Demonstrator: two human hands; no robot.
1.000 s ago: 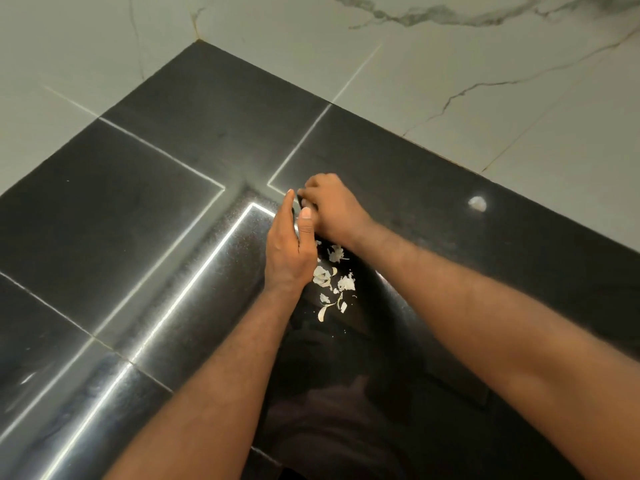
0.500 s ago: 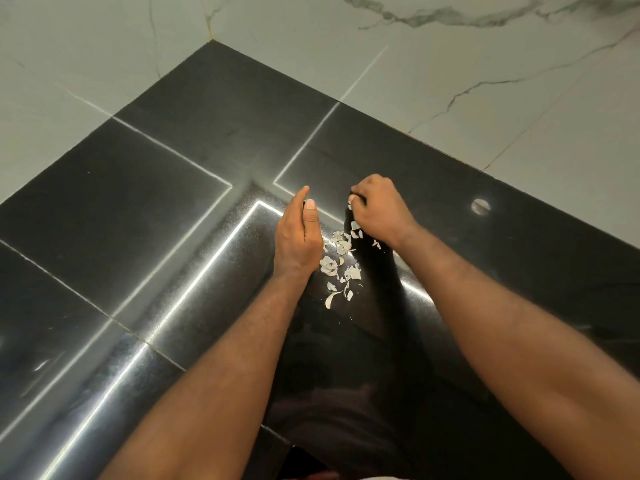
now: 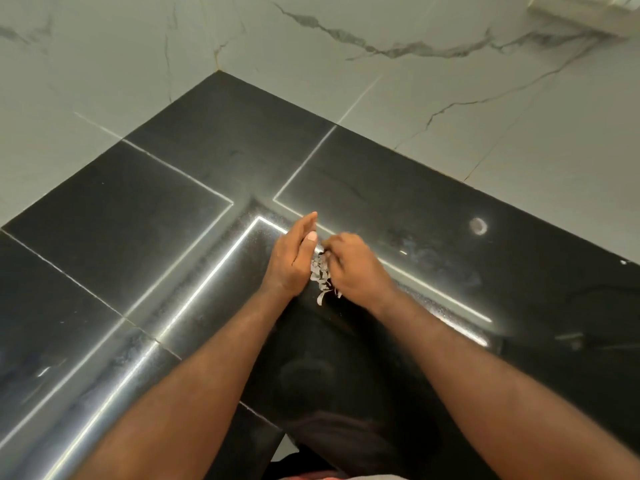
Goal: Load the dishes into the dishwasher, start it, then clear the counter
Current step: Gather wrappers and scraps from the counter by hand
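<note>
A glossy black counter (image 3: 138,209) fills a corner between pale marble walls (image 3: 104,46) with grey veins, and thin pale seams divide its surface into slabs. On the left part of the counter, bright strips of reflected light (image 3: 194,282) run diagonally up from the near edge and bend near the middle. Just right of that bend is the left hand (image 3: 291,261), standing on its edge on the counter with fingers straight and together and the thumb laid along them. It holds nothing, and its palm faces right like a low wall. Against that palm lies a small heap of whitish scraps (image 3: 320,271), thin curled bits on the counter, squeezed between the two hands; a few trail towards the near side. The right hand (image 3: 356,268) touches the heap from the other side, knuckles up and fingers curled inward. It is blurred, so I cannot tell whether it pinches any scraps or only pushes them. Both forearms are bare. Well to the right, a pale ring mark (image 3: 478,226) sits on the black surface. At the top right corner, a white fitting (image 3: 585,8) on the wall is partly cut off.
</note>
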